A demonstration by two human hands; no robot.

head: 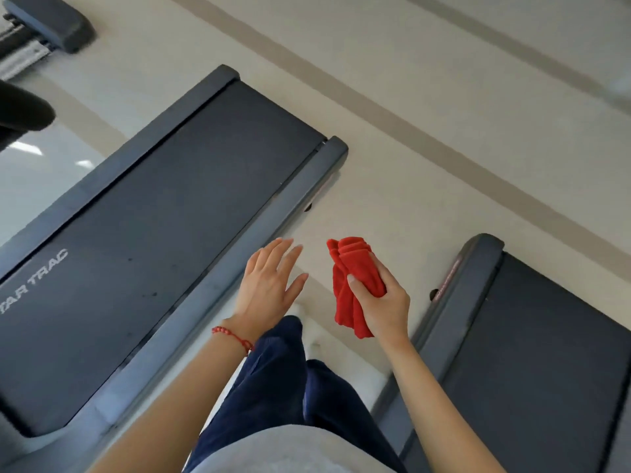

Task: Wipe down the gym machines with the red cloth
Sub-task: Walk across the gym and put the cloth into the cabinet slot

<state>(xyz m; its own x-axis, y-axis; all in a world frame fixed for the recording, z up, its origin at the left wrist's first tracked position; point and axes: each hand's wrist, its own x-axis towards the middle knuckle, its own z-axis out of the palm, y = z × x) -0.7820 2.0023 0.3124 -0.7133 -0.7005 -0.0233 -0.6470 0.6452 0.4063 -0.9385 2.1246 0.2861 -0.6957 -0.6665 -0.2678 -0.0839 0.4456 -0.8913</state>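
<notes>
My right hand (380, 302) grips a bunched red cloth (355, 268) in the air above the pale floor, between two treadmills. My left hand (269, 285) hovers with fingers spread and straight, holding nothing, beside the right rail of the left treadmill (153, 216), whose dark belt carries white lettering. The right treadmill (532, 353) lies at the lower right, its rear end level with the cloth. Neither hand touches a machine.
My legs in dark blue trousers (290, 387) stand in the floor gap between the two treadmills. Another machine's dark end (51, 22) shows at the top left. Pale floor with beige stripes (444, 148) stretches beyond the treadmills.
</notes>
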